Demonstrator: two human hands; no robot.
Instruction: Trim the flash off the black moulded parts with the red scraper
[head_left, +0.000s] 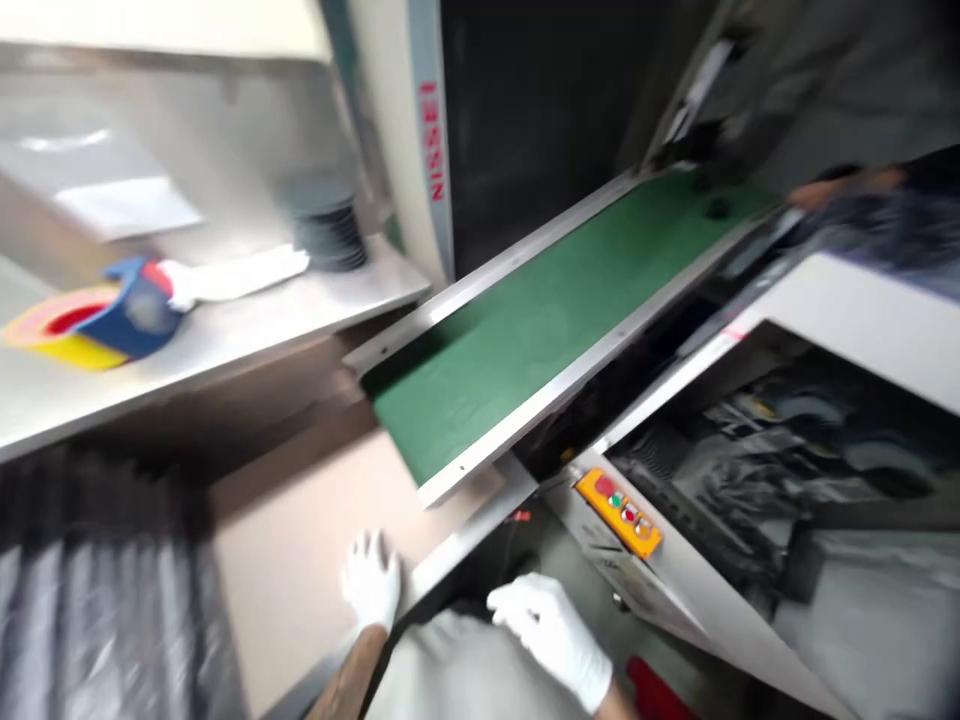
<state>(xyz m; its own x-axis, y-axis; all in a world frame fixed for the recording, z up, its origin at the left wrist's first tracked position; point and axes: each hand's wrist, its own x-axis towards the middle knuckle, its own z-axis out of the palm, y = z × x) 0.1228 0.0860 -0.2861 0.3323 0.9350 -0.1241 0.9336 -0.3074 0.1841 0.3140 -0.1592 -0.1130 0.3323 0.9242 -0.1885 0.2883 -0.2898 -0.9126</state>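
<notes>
My left hand [373, 582], in a white glove, lies on a tan board-like surface [289, 560] below the near end of a green conveyor belt [517, 345]. Its fingers are spread, and nothing is held. Over my lap hovers my right hand [553, 632], also gloved in white. Its fingers are loosely bent, pointing left, with a gap between them and no object visible in them. The belt's near stretch carries nothing, while a small dark piece [718, 208] sits at its far end.
A shelf [300, 318] at left holds a stack of dark discs [330, 225] and tape rolls [97, 315]. Dark wrapped material [97, 590] lies at lower left. An orange button box [619, 512] is on the machine at right. Another person's hand [814, 192] is at far right.
</notes>
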